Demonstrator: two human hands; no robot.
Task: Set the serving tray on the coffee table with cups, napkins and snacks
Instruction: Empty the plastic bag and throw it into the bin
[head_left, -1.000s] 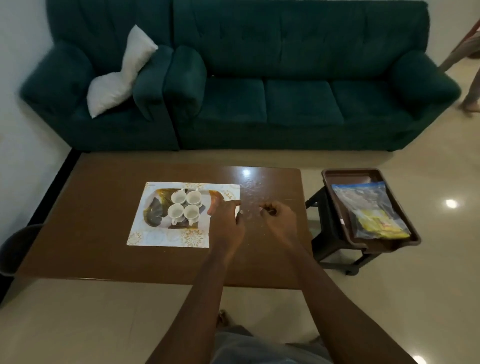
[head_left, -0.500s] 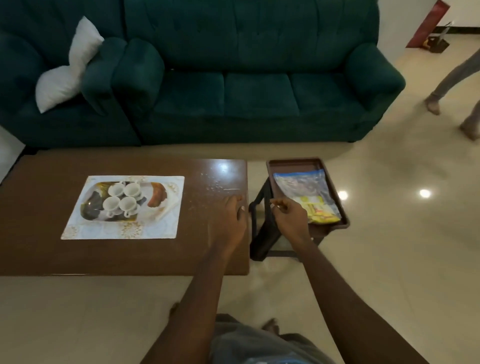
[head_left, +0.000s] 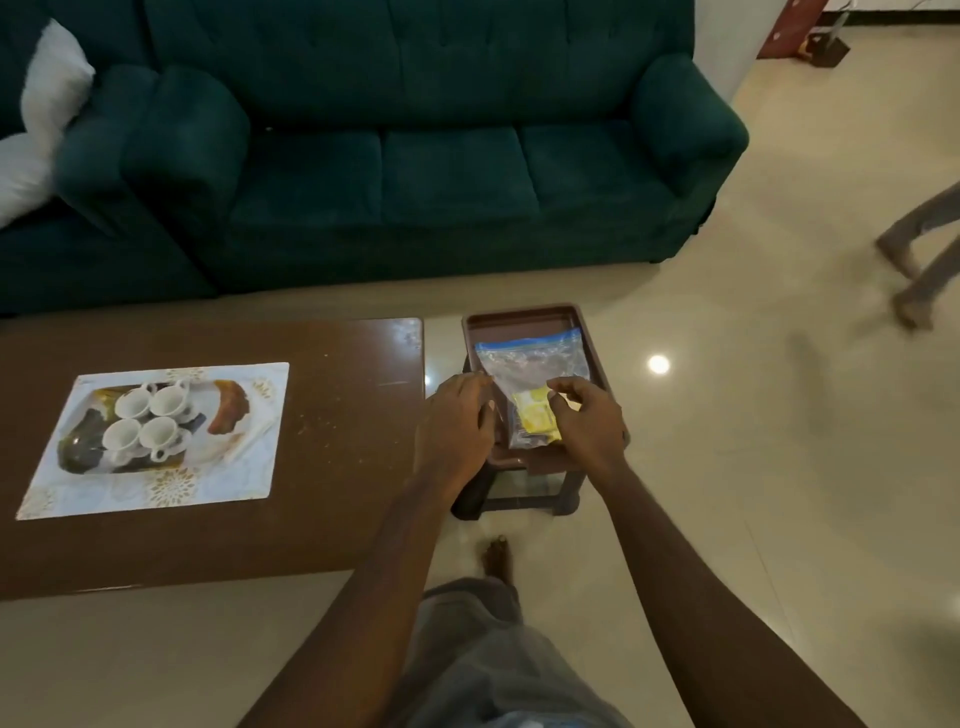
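Four cups (head_left: 167, 401) on white tray (head_left: 156, 500); one snack bag (head_left: 530, 359) in brown tray (head_left: 519, 315). Left hand (head_left: 457, 426) grip unclear, right hand (head_left: 589, 422) relaxed, empty

Clothing and bare limbs, as seen from the head camera.
The left forearm (head_left: 384, 551) and right forearm (head_left: 670, 540) are left unsleeved; a grey garment (head_left: 483, 670) is worn at the legs, and one foot (head_left: 496, 558) is unshod.

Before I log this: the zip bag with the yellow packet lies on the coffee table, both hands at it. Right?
No: the head view shows the zip bag in the brown tray beside the coffee table, left hand and right hand at it.
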